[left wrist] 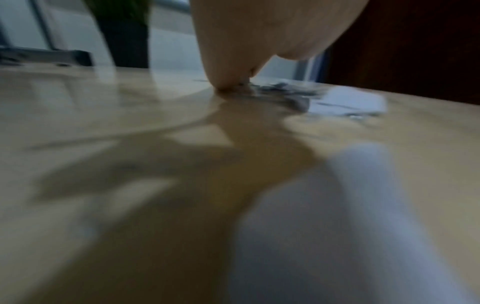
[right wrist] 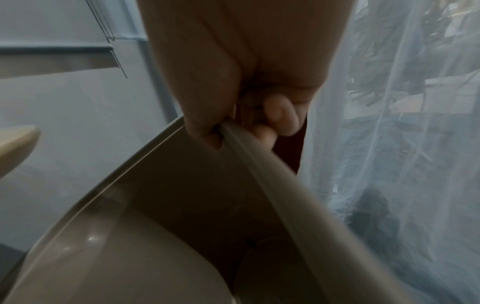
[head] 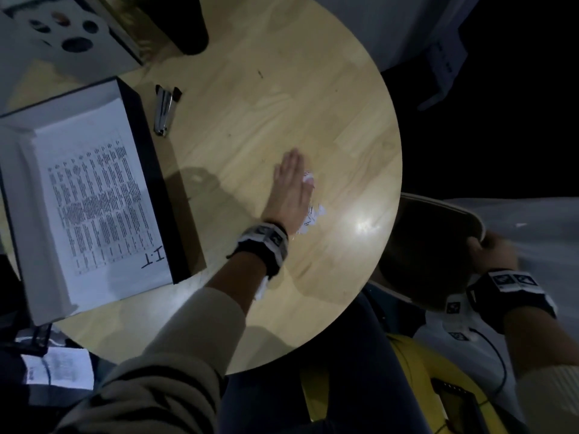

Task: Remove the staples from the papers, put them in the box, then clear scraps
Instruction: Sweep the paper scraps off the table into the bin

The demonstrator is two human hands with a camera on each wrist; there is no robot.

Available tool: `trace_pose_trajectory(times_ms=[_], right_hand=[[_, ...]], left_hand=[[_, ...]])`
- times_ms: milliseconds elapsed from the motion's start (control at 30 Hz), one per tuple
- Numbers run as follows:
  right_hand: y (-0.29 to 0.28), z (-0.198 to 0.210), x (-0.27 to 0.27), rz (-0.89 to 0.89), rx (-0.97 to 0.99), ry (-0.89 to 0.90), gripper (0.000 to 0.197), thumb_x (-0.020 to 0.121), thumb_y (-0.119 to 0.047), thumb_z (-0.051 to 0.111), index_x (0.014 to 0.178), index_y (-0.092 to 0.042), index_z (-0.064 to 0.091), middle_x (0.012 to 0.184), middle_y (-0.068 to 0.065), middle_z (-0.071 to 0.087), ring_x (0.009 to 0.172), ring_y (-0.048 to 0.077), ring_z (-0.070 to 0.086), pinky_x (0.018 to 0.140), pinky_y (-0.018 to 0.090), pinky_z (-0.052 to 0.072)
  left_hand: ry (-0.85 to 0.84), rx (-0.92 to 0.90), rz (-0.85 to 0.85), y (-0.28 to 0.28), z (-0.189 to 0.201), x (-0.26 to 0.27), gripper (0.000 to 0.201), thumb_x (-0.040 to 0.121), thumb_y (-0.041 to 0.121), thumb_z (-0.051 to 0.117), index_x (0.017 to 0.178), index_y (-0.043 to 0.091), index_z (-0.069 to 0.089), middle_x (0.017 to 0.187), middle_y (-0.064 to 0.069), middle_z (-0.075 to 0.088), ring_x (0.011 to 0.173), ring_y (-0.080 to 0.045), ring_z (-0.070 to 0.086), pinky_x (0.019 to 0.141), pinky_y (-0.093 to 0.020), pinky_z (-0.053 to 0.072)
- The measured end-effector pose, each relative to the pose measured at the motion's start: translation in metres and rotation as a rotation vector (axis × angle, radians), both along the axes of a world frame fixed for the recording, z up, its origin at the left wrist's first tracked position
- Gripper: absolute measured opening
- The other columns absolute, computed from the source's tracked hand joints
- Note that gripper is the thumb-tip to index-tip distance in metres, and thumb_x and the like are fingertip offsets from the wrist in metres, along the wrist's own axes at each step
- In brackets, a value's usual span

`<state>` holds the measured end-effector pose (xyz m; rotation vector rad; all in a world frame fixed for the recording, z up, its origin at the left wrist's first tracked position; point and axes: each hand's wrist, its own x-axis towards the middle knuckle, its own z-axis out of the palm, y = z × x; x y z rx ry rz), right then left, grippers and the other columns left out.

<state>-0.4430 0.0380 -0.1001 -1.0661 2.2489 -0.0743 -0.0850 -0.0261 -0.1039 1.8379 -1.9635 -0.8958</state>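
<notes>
On the round wooden counter (head: 282,89), the left hand (head: 289,192) lies flat near the middle, toward 3 o'clock, its fingers straight and held side by side, edge of the palm down on the wood. Small white paper scraps (head: 311,214) lie touching the hand on its 3 o'clock side, some half hidden under the fingers. In the left wrist view the heel of the left hand (left wrist: 259,37) meets the counter (left wrist: 103,123) and the scraps (left wrist: 348,102) sit just beside it, blurred; any staples among them are too small to tell.

The right hand (head: 492,252) is off the counter at 4 o'clock, holding a brown bin (head: 423,261) by its rim just beyond the counter's edge. In the right wrist view the grip shows plainly: the right hand (right wrist: 233,92) has its thumb over the inside of the rim and its fingertips (right wrist: 283,117) curled under the outside, pinching the bin (right wrist: 155,216) between them. A sheer white curtain (right wrist: 402,144) hangs right behind that hand.

At 9 o'clock stands an open box (head: 147,151) with dark sides, and printed papers (head: 97,198) lie flat inside it, the top sheet hand-marked in a corner. A stapler (head: 164,111) lies on the counter just beside the box, at about 11 o'clock, touching neither hand.
</notes>
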Motion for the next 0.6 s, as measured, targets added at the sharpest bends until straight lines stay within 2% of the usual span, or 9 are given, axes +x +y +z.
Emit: trace_pose_trajectory(times_ms=[100, 167, 267, 367, 500, 600], right_hand=[[0.002, -0.001, 0.001, -0.029, 0.002, 0.002, 0.029, 0.089, -0.015, 0.048, 0.108, 0.005, 0.058, 0.104, 0.034, 0.064, 0.098, 0.045, 0.061, 0.084, 0.046, 0.045], [0.003, -0.002, 0.001, -0.040, -0.008, -0.001, 0.030, 0.089, -0.015, 0.048, 0.110, 0.004, 0.058, 0.107, 0.032, 0.064, 0.101, 0.045, 0.060, 0.087, 0.047, 0.045], [0.003, -0.003, -0.001, -0.052, -0.011, -0.019, 0.031, 0.090, -0.015, 0.048, 0.113, 0.003, 0.058, 0.110, 0.032, 0.063, 0.104, 0.044, 0.059, 0.090, 0.049, 0.044], [0.003, -0.005, -0.002, -0.049, -0.006, -0.026, 0.031, 0.090, -0.015, 0.048, 0.114, 0.002, 0.057, 0.110, 0.031, 0.064, 0.104, 0.044, 0.060, 0.090, 0.049, 0.045], [-0.001, -0.003, 0.001, -0.024, 0.004, -0.015, 0.030, 0.089, -0.016, 0.049, 0.111, 0.002, 0.059, 0.107, 0.031, 0.065, 0.100, 0.044, 0.061, 0.087, 0.050, 0.047], [-0.005, 0.001, 0.004, -0.020, 0.001, -0.010, 0.030, 0.089, -0.015, 0.049, 0.111, 0.002, 0.059, 0.107, 0.031, 0.065, 0.100, 0.046, 0.061, 0.087, 0.052, 0.047]], left_hand=[[0.067, 0.040, -0.036, 0.010, 0.006, -0.016, 0.057, 0.098, 0.034, 0.010, 0.147, 0.006, 0.003, 0.159, -0.010, -0.001, 0.146, -0.018, -0.006, 0.119, -0.032, -0.007], [0.023, -0.030, 0.005, 0.004, 0.010, -0.003, 0.059, 0.097, 0.039, 0.005, 0.147, 0.007, 0.007, 0.159, -0.010, 0.003, 0.147, -0.019, -0.001, 0.118, -0.030, -0.005], [-0.015, -0.159, 0.220, -0.024, 0.012, 0.043, 0.059, 0.098, 0.037, 0.016, 0.146, 0.003, 0.014, 0.158, -0.015, 0.011, 0.146, -0.025, 0.005, 0.118, -0.033, -0.002], [-0.133, -0.032, 0.389, -0.052, 0.012, 0.087, 0.060, 0.100, 0.037, 0.019, 0.146, 0.000, 0.008, 0.158, -0.017, 0.003, 0.147, -0.027, -0.002, 0.120, -0.041, -0.003], [-0.294, 0.074, 0.270, -0.055, 0.002, 0.067, 0.068, 0.098, 0.045, 0.017, 0.146, -0.002, 0.005, 0.157, -0.022, -0.003, 0.146, -0.033, -0.005, 0.118, -0.045, -0.005], [-0.276, 0.063, 0.148, -0.032, 0.002, 0.025, 0.076, 0.091, 0.050, 0.012, 0.144, -0.005, 0.009, 0.155, -0.027, 0.001, 0.145, -0.038, -0.002, 0.118, -0.045, -0.002]])
